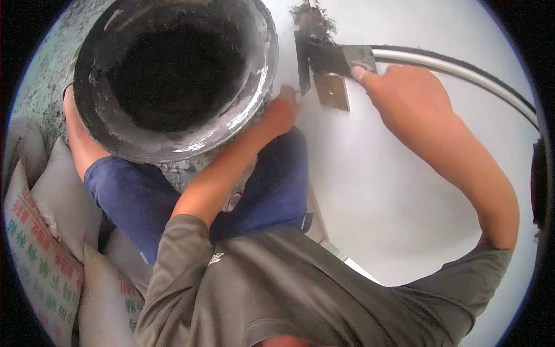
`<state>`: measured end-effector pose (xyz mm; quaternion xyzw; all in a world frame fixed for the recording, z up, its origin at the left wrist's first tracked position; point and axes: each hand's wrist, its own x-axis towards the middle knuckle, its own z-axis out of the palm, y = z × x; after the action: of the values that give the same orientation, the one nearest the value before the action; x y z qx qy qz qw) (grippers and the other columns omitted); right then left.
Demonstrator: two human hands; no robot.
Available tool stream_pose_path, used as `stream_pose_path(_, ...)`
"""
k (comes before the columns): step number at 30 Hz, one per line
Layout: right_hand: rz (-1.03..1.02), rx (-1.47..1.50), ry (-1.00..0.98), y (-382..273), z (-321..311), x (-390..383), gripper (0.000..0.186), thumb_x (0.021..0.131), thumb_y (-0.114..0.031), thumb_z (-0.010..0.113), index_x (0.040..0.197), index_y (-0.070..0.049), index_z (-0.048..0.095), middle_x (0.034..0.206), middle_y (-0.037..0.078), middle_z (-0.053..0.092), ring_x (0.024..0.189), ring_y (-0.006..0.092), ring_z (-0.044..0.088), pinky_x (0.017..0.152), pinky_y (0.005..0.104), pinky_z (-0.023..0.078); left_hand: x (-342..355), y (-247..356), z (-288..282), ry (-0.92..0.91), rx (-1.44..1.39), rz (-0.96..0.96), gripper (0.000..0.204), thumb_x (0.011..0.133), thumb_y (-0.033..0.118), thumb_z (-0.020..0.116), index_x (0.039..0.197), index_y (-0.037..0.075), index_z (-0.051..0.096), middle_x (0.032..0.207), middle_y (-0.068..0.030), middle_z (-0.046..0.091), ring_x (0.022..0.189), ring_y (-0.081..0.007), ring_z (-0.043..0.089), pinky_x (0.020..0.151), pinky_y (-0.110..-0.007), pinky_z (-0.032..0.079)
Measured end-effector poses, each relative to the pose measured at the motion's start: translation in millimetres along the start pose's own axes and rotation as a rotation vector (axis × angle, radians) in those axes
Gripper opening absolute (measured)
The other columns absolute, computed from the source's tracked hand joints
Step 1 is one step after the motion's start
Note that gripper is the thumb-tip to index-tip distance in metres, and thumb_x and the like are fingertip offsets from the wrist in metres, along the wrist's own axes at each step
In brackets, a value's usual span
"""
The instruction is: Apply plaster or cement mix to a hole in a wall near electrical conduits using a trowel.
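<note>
Nearest you: your grey-olive shirt (289, 272), then your blue shorts (283, 179), knees spread.

Left hand (281, 113): held out past your right knee, beside the lower right rim of the basin. Fingers curled; a thin pale piece shows at their tips. Blurred, so I cannot tell whether you have it clamped.

Right hand (407, 92): raised at the wall, clamped on the scraper (362, 56), thumb laid along the near face of the blade. Handle hidden by your fingers. The scraper lies flat against the wall, its left part covered in dark paste (331, 59).

Basin (254, 107): wide, round, in front of you above your left knee. Inner wall smeared grey, wet and shiny at lower right; the middle is very dark, contents unclear.

Wall (399, 191): white, on your right. A brownish rectangular plate (331, 92) sits just below the blade; a rough dark patch (314, 24) lies above it. A pale strip (462, 70) edged with a dark line runs off rightward.

Beyond your left leg: printed sacks (43, 260) piled on rough grey-green ground (43, 87).
</note>
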<state>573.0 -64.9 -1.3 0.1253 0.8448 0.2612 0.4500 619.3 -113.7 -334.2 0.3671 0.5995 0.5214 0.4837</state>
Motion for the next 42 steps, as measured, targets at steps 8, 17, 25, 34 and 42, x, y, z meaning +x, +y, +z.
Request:
stream_pose_path(8, 0.096, 0.193, 0.311, 8.3, 8.1, -11.3, 0.033, 0.087, -0.01, 0.057, 0.119, -0.013, 0.064, 0.078, 0.017, 0.068, 0.075, 0.0343, 0.069, 0.065, 0.0474, 0.054, -1.6, -21.3, 7.4, 0.095, 0.056, 0.101, 0.046, 0.092, 0.024, 0.063, 0.123, -0.002, 0.041, 0.1, -0.0295, 0.062, 0.099, -0.0477, 0.061, 0.086, -0.052, 0.047)
stream_pose_path(17, 0.108, 0.105, 0.235, -11.0, -13.6, 35.7, 0.026, 0.088, -0.007, 0.052, 0.11, -0.006, 0.066, 0.076, 0.02, 0.066, 0.074, 0.0358, 0.067, 0.065, 0.046, 0.053, 1.7, -25.2, -3.1, 0.012, 0.026, 0.072, 0.047, 0.093, 0.027, 0.061, 0.125, 0.0, 0.039, 0.101, -0.0298, 0.062, 0.097, -0.0482, 0.062, 0.085, -0.052, 0.048)
stream_pose_path(25, -0.03, 0.016, 0.167, -11.7, 12.8, 21.1, 0.016, 0.084, -0.007, 0.058, 0.096, -0.001, 0.068, 0.081, 0.016, 0.07, 0.076, 0.0337, 0.07, 0.064, 0.0436, 0.057, -1.7, -17.8, -5.8, 0.034, 0.009, 0.058, 0.036, 0.091, 0.02, 0.061, 0.116, 0.002, 0.041, 0.098, -0.0285, 0.062, 0.099, -0.0469, 0.06, 0.082, -0.053, 0.048)
stream_pose_path(34, 0.069, -0.046, 0.009, -1.7, 18.7, -7.9, 0.055, 0.084, 0.002, 0.056, 0.136, -0.016, 0.055, 0.071, 0.014, 0.061, 0.064, 0.0304, 0.062, 0.057, 0.0421, 0.05, -0.5, -31.2, 3.1, 0.046, 0.054, 0.141, 0.043, 0.092, 0.025, 0.061, 0.12, -0.002, 0.041, 0.093, -0.0308, 0.063, 0.093, -0.0504, 0.061, 0.082, -0.055, 0.048)
stream_pose_path(42, 0.013, 0.198, 0.318, 30.8, 27.5, -37.6, 0.046, 0.088, -0.014, 0.066, 0.132, -0.026, 0.061, 0.072, 0.01, 0.055, 0.061, 0.0285, 0.056, 0.058, 0.0409, 0.046, 0.6, -25.8, 6.3, 0.017, 0.032, 0.042, 0.041, 0.091, 0.022, 0.063, 0.119, -0.001, 0.042, 0.094, -0.0287, 0.063, 0.092, -0.0481, 0.062, 0.081, -0.053, 0.049)
